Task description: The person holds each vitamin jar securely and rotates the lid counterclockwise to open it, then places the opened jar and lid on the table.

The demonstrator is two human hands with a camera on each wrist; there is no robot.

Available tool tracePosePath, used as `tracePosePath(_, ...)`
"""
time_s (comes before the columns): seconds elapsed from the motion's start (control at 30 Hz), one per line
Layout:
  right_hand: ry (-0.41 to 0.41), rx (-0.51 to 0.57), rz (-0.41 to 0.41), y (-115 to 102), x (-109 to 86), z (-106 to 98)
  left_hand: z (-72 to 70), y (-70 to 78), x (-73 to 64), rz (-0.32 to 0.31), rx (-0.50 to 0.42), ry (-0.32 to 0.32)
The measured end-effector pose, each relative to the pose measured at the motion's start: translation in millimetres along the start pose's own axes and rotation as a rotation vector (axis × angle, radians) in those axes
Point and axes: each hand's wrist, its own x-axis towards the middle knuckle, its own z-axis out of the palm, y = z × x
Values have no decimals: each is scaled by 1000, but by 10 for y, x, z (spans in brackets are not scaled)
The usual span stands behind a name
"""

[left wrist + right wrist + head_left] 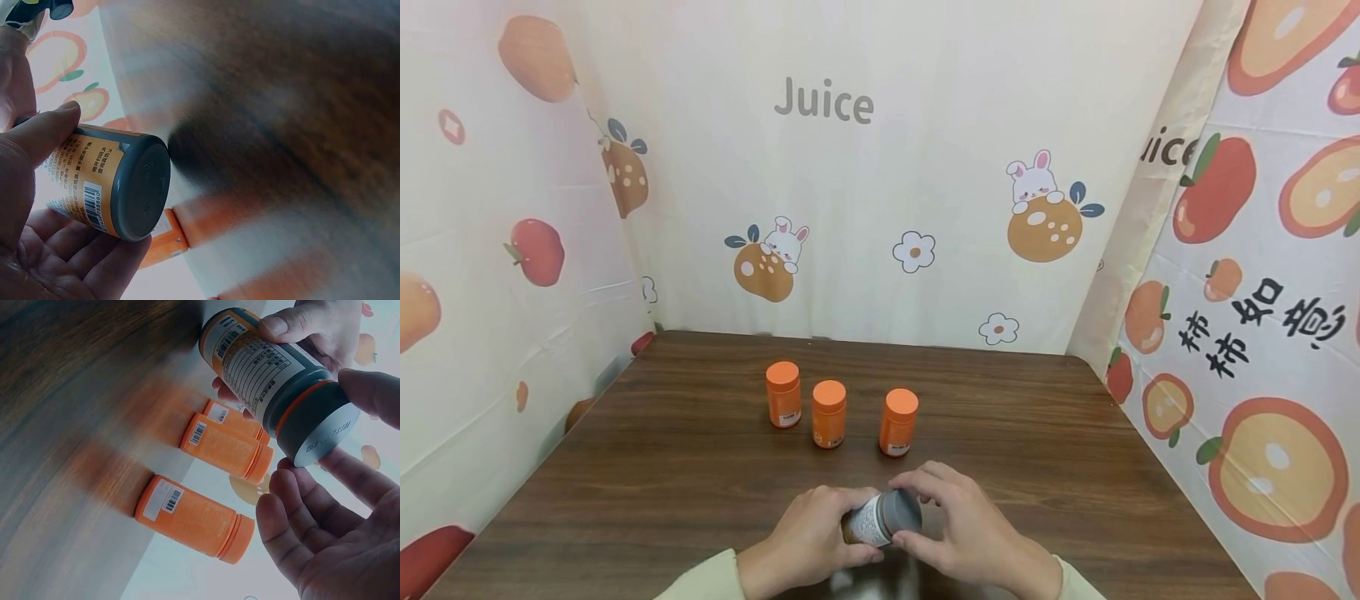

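A dark grey pill bottle [867, 523] with a white and orange label is tilted on its side above the near part of the table. My left hand [808, 533] grips its body, thumb on one side and fingers beneath, as the left wrist view shows; the bottle's bare base [145, 187] faces away from the palm. At the other end, my right hand [962, 525] has its thumb and index finger on opposite edges of the grey lid [319, 428]. Its other fingers are loosely bent beside the lid. An orange ring shows just under the lid.
Three orange bottles with orange lids stand upright beyond the hands: a left one [783, 400], a middle one [829, 421] and a right one [898, 427]. The dark wooden table [1000, 417] meets a fruit-printed curtain [880, 183] at the back and sides.
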Motion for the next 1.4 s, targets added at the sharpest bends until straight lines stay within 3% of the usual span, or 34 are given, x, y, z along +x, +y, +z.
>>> tracePosePath(0.23, -43, 30, -24, 24, 0, -30, -3, -6, 2, -2, 2, -6)
tracePosePath(0.5, -40, -32, -88, 16, 0, -40, -7, -11, -12, 17, 5, 9)
tracePosePath(0.8, -35, -28, -76, -5, 4, -44, -2, -8, -13, 24, 17, 15)
tracePosePath(0.93, 6, -17, -39, -18, -2, -35, 1, 0, -11, 28, 22, 22)
tracePosePath(1.13, 51, -36, 120, -33, -7, -15, 8, 9, -12, 24, 22, 26)
tracePosePath(1.4, 31, -74, 215, -43, -4, 8, 8, 6, -15, 30, -1, 30)
